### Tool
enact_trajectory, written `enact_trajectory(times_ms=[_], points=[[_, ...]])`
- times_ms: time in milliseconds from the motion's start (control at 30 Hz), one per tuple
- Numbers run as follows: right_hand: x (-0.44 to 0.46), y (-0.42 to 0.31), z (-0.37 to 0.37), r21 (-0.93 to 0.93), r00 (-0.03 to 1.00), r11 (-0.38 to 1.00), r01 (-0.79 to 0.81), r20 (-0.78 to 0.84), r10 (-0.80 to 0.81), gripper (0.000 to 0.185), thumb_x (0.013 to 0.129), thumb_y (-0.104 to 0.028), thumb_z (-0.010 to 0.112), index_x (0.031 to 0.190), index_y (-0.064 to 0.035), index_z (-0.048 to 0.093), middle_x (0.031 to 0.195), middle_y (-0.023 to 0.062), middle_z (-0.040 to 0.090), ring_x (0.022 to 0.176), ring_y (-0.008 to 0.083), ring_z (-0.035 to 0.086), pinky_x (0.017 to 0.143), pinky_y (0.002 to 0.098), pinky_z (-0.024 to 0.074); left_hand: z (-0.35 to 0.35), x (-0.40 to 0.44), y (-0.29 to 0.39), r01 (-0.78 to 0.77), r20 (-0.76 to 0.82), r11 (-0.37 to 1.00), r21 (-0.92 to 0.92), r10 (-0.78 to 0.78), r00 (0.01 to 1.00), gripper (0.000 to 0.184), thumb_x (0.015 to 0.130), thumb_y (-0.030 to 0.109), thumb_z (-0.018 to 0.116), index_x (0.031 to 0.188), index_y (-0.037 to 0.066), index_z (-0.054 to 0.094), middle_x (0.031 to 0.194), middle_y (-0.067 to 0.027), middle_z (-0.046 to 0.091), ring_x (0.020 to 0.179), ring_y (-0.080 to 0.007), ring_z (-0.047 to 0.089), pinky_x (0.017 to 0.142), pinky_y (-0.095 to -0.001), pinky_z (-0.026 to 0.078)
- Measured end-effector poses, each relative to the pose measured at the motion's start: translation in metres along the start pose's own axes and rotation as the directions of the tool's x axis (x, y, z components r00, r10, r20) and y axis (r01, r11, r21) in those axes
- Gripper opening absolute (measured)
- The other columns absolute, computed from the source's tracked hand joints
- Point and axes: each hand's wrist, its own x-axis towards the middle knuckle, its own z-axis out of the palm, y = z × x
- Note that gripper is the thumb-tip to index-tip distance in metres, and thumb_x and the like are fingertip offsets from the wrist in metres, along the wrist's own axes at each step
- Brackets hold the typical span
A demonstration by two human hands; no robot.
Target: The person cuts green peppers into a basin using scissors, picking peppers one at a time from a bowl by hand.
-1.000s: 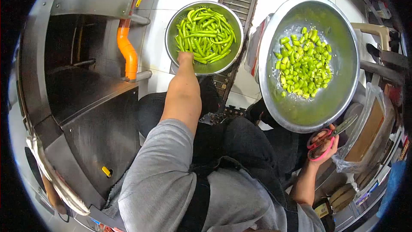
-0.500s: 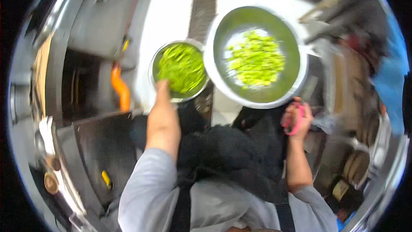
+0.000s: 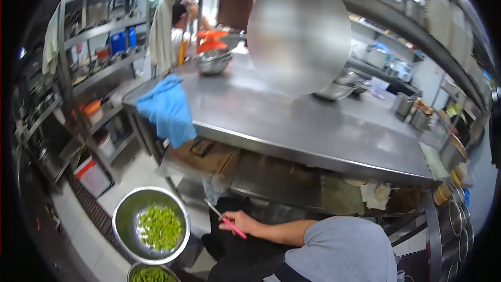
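Pink-handled scissors point(image 3: 236, 228) are gripped in my right hand point(image 3: 241, 223), above my dark-clothed lap, their metal blade end pointing up and left. To the left of that hand is a large steel bowl point(image 3: 119, 219) with chopped green vegetable pieces point(image 3: 160, 227) in its bottom. Below it, cut off by the frame's lower edge, a smaller steel bowl point(image 3: 130, 271) holds longer green pieces point(image 3: 152, 275). My left hand is out of view.
A steel worktable point(image 3: 292, 130) spans the front, a blue cloth point(image 3: 169, 109) hanging over its corner. Stacked metal bowls point(image 3: 214, 63) stand on it. Shelving point(image 3: 107, 28) is at left, beyond a floor drain grate point(image 3: 88, 206). A cardboard box point(image 3: 201, 159) lies under the table.
The view has swung up and to the right, bringing the worktable into sight. The bowls now appear at lower left. My left hand, earlier at the smaller bowl, has left view; my right still holds the scissors.
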Motion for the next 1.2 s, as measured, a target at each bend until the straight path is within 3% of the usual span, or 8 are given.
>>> enact_trajectory(times_ms=[433, 800, 1000, 1033, 1067, 1100, 1167, 1200], points=[[-0.056, -0.079, 0.013, -0.343, 0.977, 0.919, 0.194, -0.014, -0.212, 0.043, 0.087, -0.035, 0.067, 0.111, -0.0004, 0.058, 0.07, 0.0036, 0.061, 0.052, 0.0095, 0.055, 0.052, 0.0263, 0.0466, 0.102, -0.058, 0.128, -0.4, 0.417, 0.901, 0.168, 0.302, 0.857, 0.037, 0.084, 0.04, 0.057, 0.104, 0.009, 0.058, 0.097, -0.0103, 0.058, 0.082, -0.0222, 0.053, 0.065, -0.0403, 0.043], [-0.057, -0.073, 0.021, -0.133, 0.999, 0.991, 0.03, 0.025, -0.027, 0.035, 0.085, -0.027, 0.07, 0.11, -0.0038, 0.061, 0.069, 0.0013, 0.06, 0.055, 0.0072, 0.055, 0.052, 0.0245, 0.0469, -0.11, 0.021, 0.001, -0.076, -0.141, 0.879, 0.471, 0.161, 0.977, 0.047, 0.086, 0.049, 0.054, 0.114, 0.011, 0.059, 0.11, -0.0101, 0.059, 0.097, -0.0229, 0.055, 0.076, -0.0419, 0.046], [-0.033, -0.04, 0.022, 0.193, 0.983, 0.971, -0.141, 0.144, 0.114, 0.022, 0.083, -0.01, 0.065, 0.104, -0.0023, 0.061, 0.07, 0.0041, 0.061, 0.053, 0.0084, 0.055, 0.048, 0.0238, 0.0465, -0.338, -0.018, -0.163, 0.408, -0.389, -0.059, 0.911, 0.21, 0.897, 0.053, 0.087, 0.054, 0.052, 0.119, 0.013, 0.059, 0.117, -0.01, 0.06, 0.106, -0.0232, 0.056, 0.082, -0.0428, 0.048], [-0.039, -0.07, 0.031, -0.011, 0.984, 0.992, -0.124, 0.13, 0.125, 0.022, 0.084, -0.007, 0.061, 0.105, -0.0015, 0.059, 0.069, 0.0046, 0.059, 0.053, 0.0099, 0.057, 0.047, 0.0241, 0.0462, -0.357, -0.025, -0.176, 0.428, -0.399, -0.128, 0.895, 0.204, 0.894, 0.054, 0.087, 0.055, 0.052, 0.119, 0.013, 0.06, 0.118, -0.01, 0.06, 0.107, -0.0233, 0.056, 0.083, -0.0429, 0.048], [-0.038, -0.076, 0.034, 0.076, 0.972, 0.983, -0.166, 0.18, 0.15, 0.022, 0.085, -0.007, 0.059, 0.106, -0.0019, 0.059, 0.069, 0.0053, 0.059, 0.054, 0.0111, 0.058, 0.046, 0.0246, 0.046, -0.368, -0.029, -0.191, 0.459, -0.435, -0.103, 0.882, 0.197, 0.879, 0.054, 0.087, 0.056, 0.052, 0.12, 0.013, 0.06, 0.119, -0.01, 0.06, 0.108, -0.0234, 0.056, 0.084, -0.0431, 0.048], [-0.034, -0.071, 0.038, 0.062, 0.969, 0.984, -0.164, 0.198, 0.149, 0.024, 0.084, -0.008, 0.06, 0.107, -0.002, 0.059, 0.07, 0.006, 0.061, 0.055, 0.0117, 0.058, 0.046, 0.0249, 0.0465, -0.379, -0.025, -0.209, 0.556, -0.62, 0.341, 0.758, 0.109, 0.777, 0.06, 0.086, 0.058, 0.054, 0.12, 0.009, 0.059, 0.122, -0.0124, 0.058, 0.111, -0.026, 0.055, 0.085, -0.0416, 0.048], [-0.025, -0.065, 0.049, 0.119, 0.97, 0.983, -0.139, 0.219, 0.11, 0.028, 0.084, -0.009, 0.064, 0.111, -0.0025, 0.06, 0.071, 0.0036, 0.061, 0.054, 0.0099, 0.057, 0.043, 0.0235, 0.0444, -0.394, -0.011, -0.232, 0.612, -0.706, 0.503, 0.61, -0.004, 0.708, 0.039, 0.078, 0.033, 0.066, 0.103, 0.002, 0.065, 0.096, -0.0152, 0.068, 0.088, -0.0282, 0.064, 0.075, -0.0448, 0.051], [-0.025, -0.063, 0.054, 0.073, 0.967, 0.992, -0.108, 0.238, 0.088, 0.03, 0.086, -0.011, 0.059, 0.113, 0.0013, 0.056, 0.07, 0.0045, 0.06, 0.052, 0.0103, 0.056, 0.046, 0.0235, 0.0458, -0.38, -0.067, -0.18, 0.439, -0.775, 0.847, 0.3, -0.052, 0.63, 0.027, 0.074, 0.025, 0.066, 0.084, 0.0, 0.067, 0.077, -0.0136, 0.069, 0.075, -0.0302, 0.067, 0.071, -0.0464, 0.052]])
